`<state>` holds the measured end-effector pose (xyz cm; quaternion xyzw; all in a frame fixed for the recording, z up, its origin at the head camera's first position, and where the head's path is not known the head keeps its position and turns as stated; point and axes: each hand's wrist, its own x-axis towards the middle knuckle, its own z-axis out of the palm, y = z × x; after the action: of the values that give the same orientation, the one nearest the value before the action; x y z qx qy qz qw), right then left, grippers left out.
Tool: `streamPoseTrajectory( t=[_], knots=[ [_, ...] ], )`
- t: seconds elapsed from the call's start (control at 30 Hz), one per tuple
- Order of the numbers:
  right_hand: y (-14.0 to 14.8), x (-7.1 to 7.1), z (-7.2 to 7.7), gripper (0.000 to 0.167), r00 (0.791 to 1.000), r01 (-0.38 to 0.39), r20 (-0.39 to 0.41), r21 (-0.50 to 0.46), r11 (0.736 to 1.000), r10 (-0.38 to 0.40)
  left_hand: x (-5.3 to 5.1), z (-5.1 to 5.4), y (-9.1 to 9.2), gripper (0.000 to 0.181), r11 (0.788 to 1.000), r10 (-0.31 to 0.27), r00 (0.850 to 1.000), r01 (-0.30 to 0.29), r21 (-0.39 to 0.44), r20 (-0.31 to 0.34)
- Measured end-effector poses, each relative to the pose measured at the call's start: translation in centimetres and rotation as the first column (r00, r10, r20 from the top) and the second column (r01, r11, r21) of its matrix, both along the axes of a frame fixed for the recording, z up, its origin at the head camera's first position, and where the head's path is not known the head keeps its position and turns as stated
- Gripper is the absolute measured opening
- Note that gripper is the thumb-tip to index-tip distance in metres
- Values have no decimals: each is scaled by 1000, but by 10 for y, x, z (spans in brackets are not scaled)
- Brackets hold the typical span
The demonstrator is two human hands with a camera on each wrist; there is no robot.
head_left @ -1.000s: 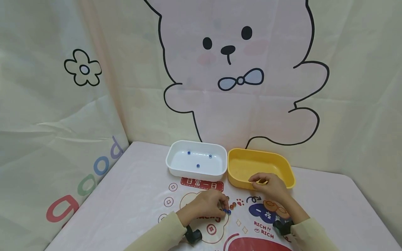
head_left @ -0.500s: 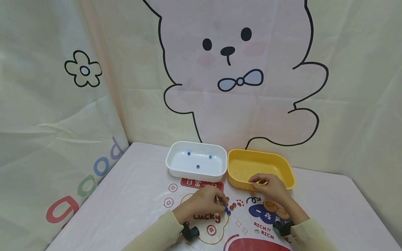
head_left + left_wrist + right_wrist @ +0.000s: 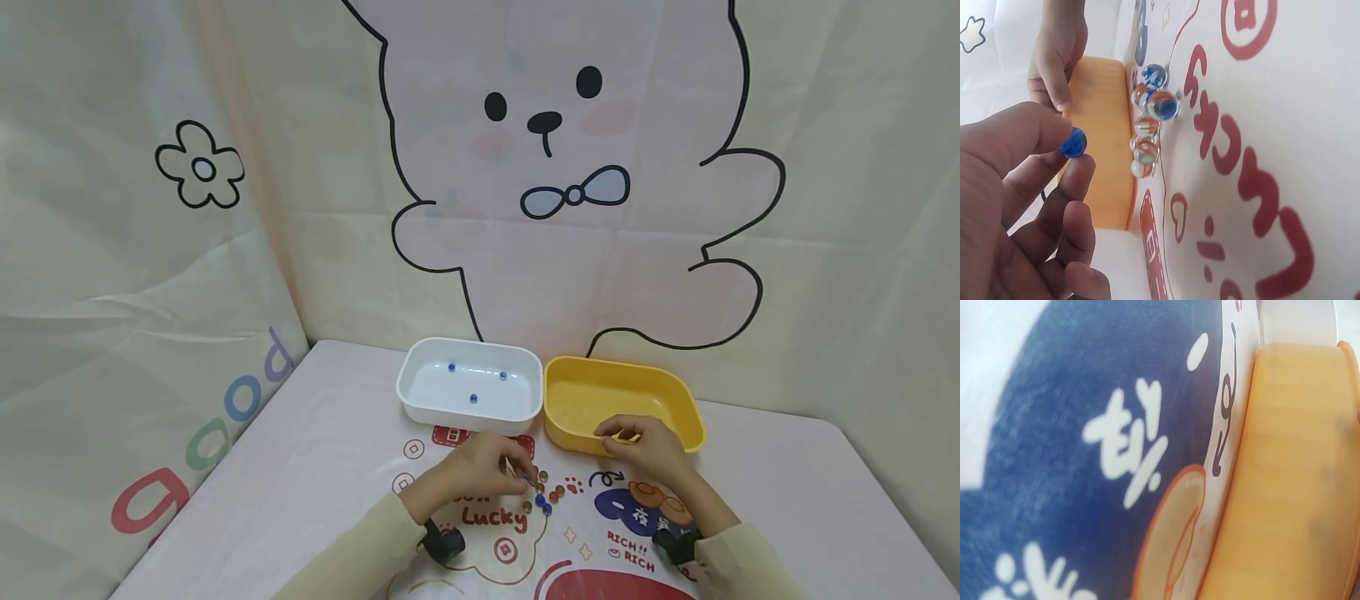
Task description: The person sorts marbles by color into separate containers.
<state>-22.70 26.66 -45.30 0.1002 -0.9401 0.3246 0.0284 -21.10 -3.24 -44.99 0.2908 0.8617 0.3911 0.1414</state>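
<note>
In the left wrist view a blue marble [image 3: 1074, 143] is pinched between thumb and fingertips of my left hand [image 3: 1035, 181]. From the head view, that left hand [image 3: 480, 468] is above the table, just left of a small group of blue and orange-brown marbles [image 3: 541, 500]. My right hand [image 3: 647, 446] grips the front rim of the yellow tray [image 3: 572, 433], thumb outside and fingers over the edge. Three blue marbles lie spread out in the white tray [image 3: 468, 414], which stands left of the yellow one.
A white tablecloth [image 3: 300, 467] printed with red lettering and pictures covers the table. Behind it hangs a pale cloth [image 3: 840, 317] with a bear drawing. Each wrist carries a small black camera [image 3: 444, 542].
My left hand has risen from the marble group and moved back and to the left, a blue marble in its fingertips. More of the group shows. The right hand has stayed at the yellow tray.
</note>
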Motion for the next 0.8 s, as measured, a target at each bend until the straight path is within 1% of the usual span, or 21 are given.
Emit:
streamPoseTrajectory(
  t=[0.13, 0.2, 0.27, 0.37, 0.57, 0.67, 0.8],
  knots=[
    [0, 1, 0, 9, 1000, 5, -3, 1, 1000, -5, -1, 4, -5, 10, 1000, 9, 1000, -9, -5, -18],
    [0, 1, 0, 10, 1000, -3, -8, 2, 1000, 3, -2, 6, -7, 10, 1000, 24, 999, -25, -11, -25],
    [0, 1, 0, 9, 1000, 5, -3, -1, 1000, -5, -3, 7, -9, 9, 999, 35, 999, -35, -21, -40],
    [1, 1, 0, 10, 1000, -4, -4, -2, 1000, 4, -5, 10, -13, 9, 998, 48, 996, -51, -39, -71],
    [0, 1, 1, 10, 1000, 3, 6, -3, 1000, -3, -13, 18, -18, 8, 998, 31, 991, -37, -44, -134],
    [0, 1, 1, 11, 1000, -5, 8, -9, 1000, 5, -17, 23, -21, 7, 999, 24, 989, -31, -44, -146],
    [0, 2, 2, 11, 1000, -9, 11, -19, 1000, 9, -22, 30, -23, 7, 998, 18, 989, -26, -54, -144]
  ],
)
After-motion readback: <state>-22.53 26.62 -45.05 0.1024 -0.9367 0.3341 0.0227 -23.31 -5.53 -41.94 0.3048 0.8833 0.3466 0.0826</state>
